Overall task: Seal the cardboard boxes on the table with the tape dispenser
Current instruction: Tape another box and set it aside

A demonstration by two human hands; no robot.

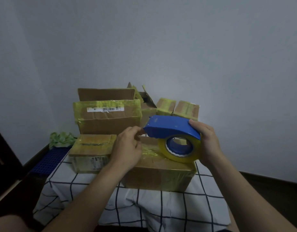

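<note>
Gripping: my right hand (pixel 206 141), fingers wrapped round the rear of the blue tape dispenser (pixel 171 127), thumb on top.
Left hand (pixel 127 148): thumb and forefinger curled together at the dispenser's nose. I cannot tell whether they hold a tape end.
Dispenser: held over the near box (pixel 161 174), long axis across me, nose to my left, yellow tape roll (pixel 179 149) low over the box top. My left hand is nearer the nose, so I judge the pull goes leftward along that top.
Near box: toward the table's (pixel 74 190) right edge, flaps down, already taped.
Small box (pixel 92 151): left edge, closed.
Large box (pixel 107 114): behind it, closed.
Open box (pixel 145 100): rear edge, flaps up, contents hidden.
Two small boxes (pixel 186 108): rear right corner, taped.
</note>
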